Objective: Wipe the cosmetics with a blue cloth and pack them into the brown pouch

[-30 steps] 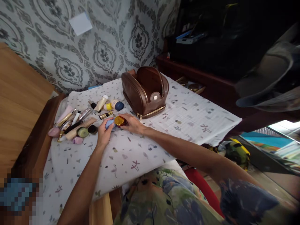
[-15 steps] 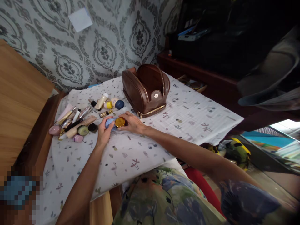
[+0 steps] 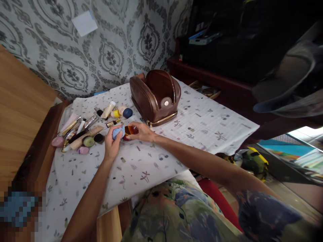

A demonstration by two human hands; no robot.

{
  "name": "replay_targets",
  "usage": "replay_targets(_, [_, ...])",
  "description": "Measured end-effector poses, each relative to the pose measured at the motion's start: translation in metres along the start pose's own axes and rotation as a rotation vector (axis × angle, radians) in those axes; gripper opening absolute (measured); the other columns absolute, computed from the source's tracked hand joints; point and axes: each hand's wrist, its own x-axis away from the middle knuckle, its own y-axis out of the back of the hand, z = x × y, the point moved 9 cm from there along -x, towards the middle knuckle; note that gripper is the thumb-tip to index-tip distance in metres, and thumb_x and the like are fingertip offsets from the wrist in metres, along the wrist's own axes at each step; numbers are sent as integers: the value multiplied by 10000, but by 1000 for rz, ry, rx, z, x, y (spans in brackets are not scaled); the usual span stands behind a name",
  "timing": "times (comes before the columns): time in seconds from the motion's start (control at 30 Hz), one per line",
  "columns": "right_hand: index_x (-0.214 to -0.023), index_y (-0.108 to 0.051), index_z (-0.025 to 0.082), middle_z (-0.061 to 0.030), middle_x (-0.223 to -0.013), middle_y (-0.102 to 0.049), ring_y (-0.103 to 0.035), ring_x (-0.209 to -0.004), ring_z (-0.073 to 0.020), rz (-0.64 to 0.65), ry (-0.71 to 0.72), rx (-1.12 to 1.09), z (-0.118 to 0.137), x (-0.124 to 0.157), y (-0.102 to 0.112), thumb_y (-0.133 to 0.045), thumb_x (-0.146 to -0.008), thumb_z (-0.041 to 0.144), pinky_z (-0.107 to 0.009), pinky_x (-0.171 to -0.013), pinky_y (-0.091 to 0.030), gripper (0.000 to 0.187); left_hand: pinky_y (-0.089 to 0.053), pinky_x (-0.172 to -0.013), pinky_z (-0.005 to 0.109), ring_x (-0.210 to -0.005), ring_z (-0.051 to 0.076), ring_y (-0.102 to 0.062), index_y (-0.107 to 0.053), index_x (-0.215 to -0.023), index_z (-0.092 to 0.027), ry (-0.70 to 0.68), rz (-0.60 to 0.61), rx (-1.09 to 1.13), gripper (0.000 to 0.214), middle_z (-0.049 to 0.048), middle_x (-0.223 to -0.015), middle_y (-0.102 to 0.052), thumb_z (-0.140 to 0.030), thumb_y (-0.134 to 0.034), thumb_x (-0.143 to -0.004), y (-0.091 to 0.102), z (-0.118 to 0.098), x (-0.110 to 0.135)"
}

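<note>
My left hand is closed around a crumpled light-blue cloth and presses it against the left side of a small amber-and-gold jar. From the other side, my right hand grips that jar, its fingers wrapped over the right end. Both hands are over the white patterned cloth on the table. Just behind them lies a gold-and-black lipstick-like tube. An unzipped brown toiletry bag stands upright behind my right hand, its dark inside showing.
Several cosmetics lie in a heap at the left, with a green-lidded jar, a pink-lidded pot and a beige tube. A blue-capped bottle lies near the bag. Wooden furniture borders the left; a dark red shelf stands behind, right.
My right hand has turned the jar, so its gold top no longer faces up and its amber-red side shows. The blue cloth stays in my left hand against it.
</note>
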Motion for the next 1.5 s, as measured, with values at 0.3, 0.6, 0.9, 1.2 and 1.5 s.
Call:
replay_targets(0.3, [-1030,-670,213,21,-923,-631,-602,-705,-110,123,-142,-582,-2,3,-20,-911,-565,380,-258,-616,-561,550,-580,-769,276,-820,166,-700,-674,-932,-190,410,-151,548,451,22,-909,-743,-550,-805,-694,-5,70,0])
replay_targets(0.6, [-1041,-657,234,40,-899,-602,-634,-723,-111,14,-145,-679,-6,1,-15,-923,-546,343,-288,-706,-600,573,-602,-587,263,-712,164,-717,-662,-997,-213,508,-55,620,447,28,-954,-777,-565,-772,-743,-14,78,3])
replay_targets(0.9, [-1117,-639,225,9,-995,-639,-582,-700,-94,-34,-48,-435,-10,-1,-9,-899,-581,340,-257,-677,-546,607,-614,-634,260,-851,186,-733,-644,-1086,-245,422,111,653,550,56,-1115,-745,-477,-875,-644,-28,49,4])
replay_targets(1.2, [-1092,-639,225,15,-856,-668,-617,-646,-112,-22,-126,-541,-10,-1,-12,-859,-661,404,-251,-585,-537,515,-609,-674,274,-923,202,-712,-582,-1126,-241,304,32,538,550,60,-1157,-703,-350,-852,-660,-19,39,1])
replay_targets(1.5, [-965,-653,214,21,-752,-668,-653,-638,-140,18,-105,-567,-6,-1,-14,-852,-652,490,-253,-570,-505,463,-601,-782,300,-953,201,-701,-594,-1158,-215,242,48,510,560,60,-1115,-702,-329,-853,-674,-19,37,1])
